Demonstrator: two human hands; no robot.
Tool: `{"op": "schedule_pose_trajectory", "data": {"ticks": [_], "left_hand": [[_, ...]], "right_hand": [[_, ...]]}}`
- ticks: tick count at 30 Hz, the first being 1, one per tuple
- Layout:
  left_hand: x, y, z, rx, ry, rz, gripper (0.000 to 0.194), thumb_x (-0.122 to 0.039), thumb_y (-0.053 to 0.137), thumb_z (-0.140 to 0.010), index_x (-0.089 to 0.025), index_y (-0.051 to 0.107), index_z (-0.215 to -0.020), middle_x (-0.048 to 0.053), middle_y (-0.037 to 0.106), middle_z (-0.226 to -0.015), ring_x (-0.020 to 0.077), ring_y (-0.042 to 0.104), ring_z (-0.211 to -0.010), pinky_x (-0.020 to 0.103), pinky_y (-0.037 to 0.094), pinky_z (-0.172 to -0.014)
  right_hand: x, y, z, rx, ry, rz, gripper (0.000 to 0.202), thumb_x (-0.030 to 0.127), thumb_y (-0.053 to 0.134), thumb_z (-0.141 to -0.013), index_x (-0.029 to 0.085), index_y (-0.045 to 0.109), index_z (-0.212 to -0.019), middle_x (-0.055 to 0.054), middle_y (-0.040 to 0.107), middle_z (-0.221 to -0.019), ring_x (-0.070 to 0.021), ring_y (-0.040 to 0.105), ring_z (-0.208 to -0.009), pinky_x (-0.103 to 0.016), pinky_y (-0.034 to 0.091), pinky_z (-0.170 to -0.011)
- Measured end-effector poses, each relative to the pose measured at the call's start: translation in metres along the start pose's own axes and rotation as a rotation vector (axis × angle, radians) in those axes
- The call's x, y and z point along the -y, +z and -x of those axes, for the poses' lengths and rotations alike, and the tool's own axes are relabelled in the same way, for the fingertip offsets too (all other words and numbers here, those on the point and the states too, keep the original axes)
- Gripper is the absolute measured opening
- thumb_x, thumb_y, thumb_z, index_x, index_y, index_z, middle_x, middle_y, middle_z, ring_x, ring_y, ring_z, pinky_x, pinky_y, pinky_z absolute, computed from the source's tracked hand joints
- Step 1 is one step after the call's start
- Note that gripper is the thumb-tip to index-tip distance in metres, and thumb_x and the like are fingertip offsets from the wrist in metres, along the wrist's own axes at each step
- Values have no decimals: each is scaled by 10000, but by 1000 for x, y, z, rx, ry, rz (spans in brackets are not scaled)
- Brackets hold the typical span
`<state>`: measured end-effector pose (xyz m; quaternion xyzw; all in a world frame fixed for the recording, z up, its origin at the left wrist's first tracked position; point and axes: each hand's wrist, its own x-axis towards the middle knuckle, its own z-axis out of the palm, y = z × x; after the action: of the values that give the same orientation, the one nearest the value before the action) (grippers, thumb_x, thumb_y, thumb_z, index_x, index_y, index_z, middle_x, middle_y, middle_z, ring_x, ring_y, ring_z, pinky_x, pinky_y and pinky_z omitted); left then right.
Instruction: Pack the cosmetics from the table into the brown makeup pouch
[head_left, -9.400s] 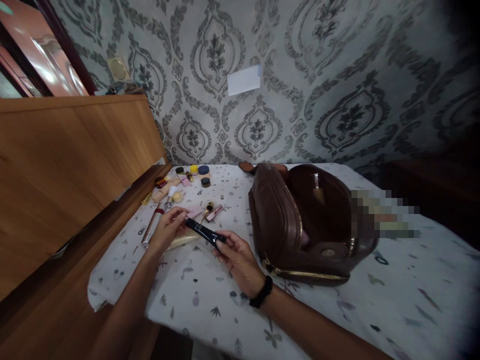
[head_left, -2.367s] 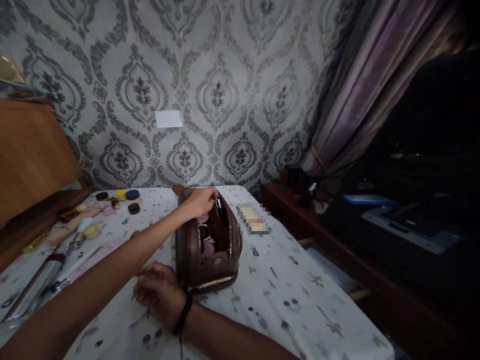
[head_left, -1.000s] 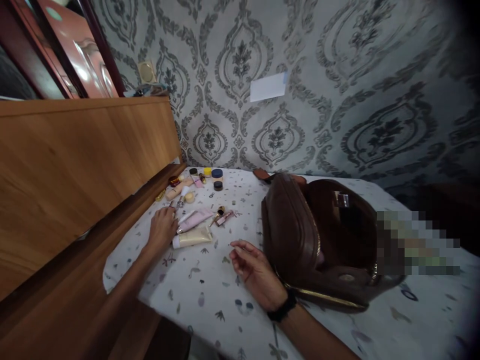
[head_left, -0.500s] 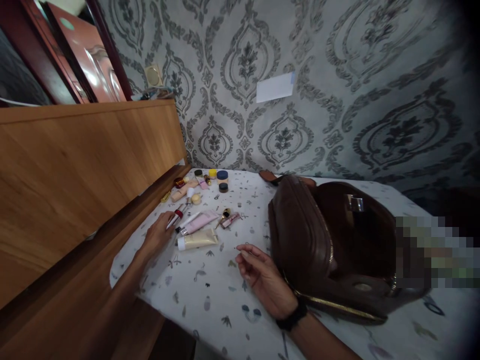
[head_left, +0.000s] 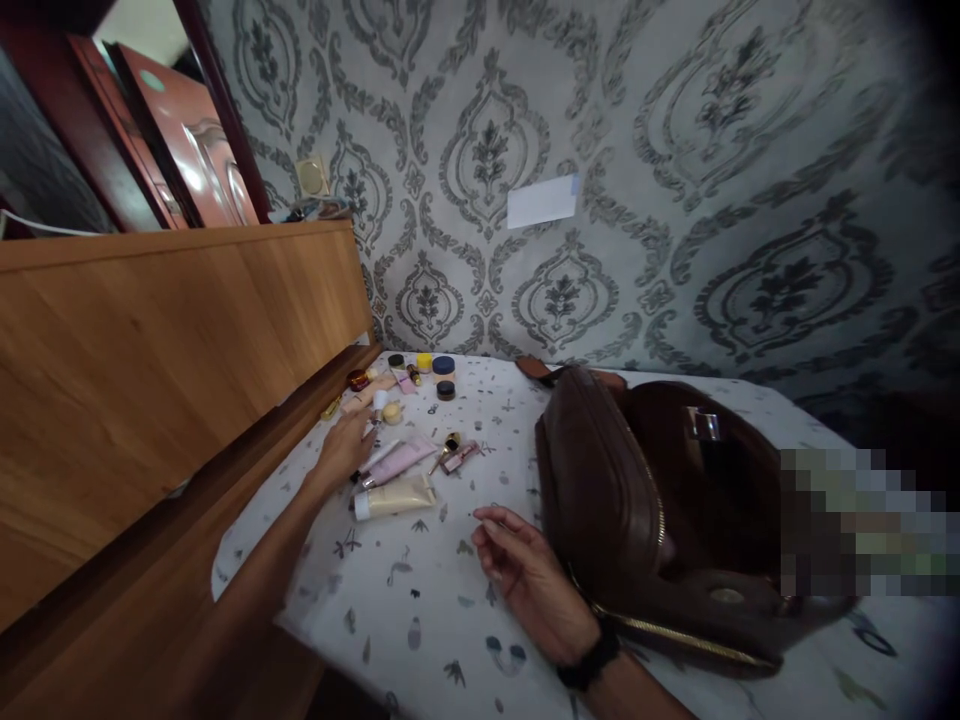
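My left hand reaches over the left side of the cloth, its fingers bent down at a brush with a white handle and a round cream-coloured piece. What its fingers close on is hidden. Beside it lie a pink tube and a cream tube with a white cap. A small gold-and-black item touches or nearly touches a pink lip-gloss-like tube. My right hand, with a black wristband, hovers over the cloth, fingers loosely curled and apart, holding nothing.
A brown leather bag with its zip undone stands at the right. Jars cluster at the back, among them a blue-lidded jar and a yellow-lidded jar. A wooden panel borders the left; patterned wall stands behind.
My left hand has moved slightly forward and right, and the red-and-silver tube at its fingers no longer shows. My right hand keeps its pose. The view has tilted up a little.
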<state>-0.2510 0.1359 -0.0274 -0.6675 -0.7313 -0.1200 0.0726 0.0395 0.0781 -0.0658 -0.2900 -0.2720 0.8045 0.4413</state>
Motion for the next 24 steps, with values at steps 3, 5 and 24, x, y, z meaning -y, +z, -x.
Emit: {"op": "schedule_pose_trajectory", "data": {"ticks": [3,5,24], "left_hand": [[-17,11,-26,5,-3,-55,297,-197,457,-902,-169,563,-1178,144,610,-1232,290,524,-1170,427,404,-974],[-25,20,-38,13,2,-86,303,-132,447,-880,-147,579,-1152,169,616,-1200,313,507,-1177,460,395,-968],[-22,47,-70,88,169,214,315,-215,551,-801,-187,641,-1101,58,684,-1109,218,614,-1000,311,472,-863]], "right_hand": [[-1,0,0,-5,-2,-3,380,344,908,-535,168,709,-806,-15,649,-651,-78,506,-542,-191,353,-513],[-1,-1,-1,0,-5,-3,397,355,912,-527,166,706,-810,-13,650,-646,-75,505,-537,-188,350,-509],[-2,-3,-2,11,-4,-4,417,379,911,-527,170,692,-814,-4,657,-648,-62,510,-534,-168,354,-502]]}}
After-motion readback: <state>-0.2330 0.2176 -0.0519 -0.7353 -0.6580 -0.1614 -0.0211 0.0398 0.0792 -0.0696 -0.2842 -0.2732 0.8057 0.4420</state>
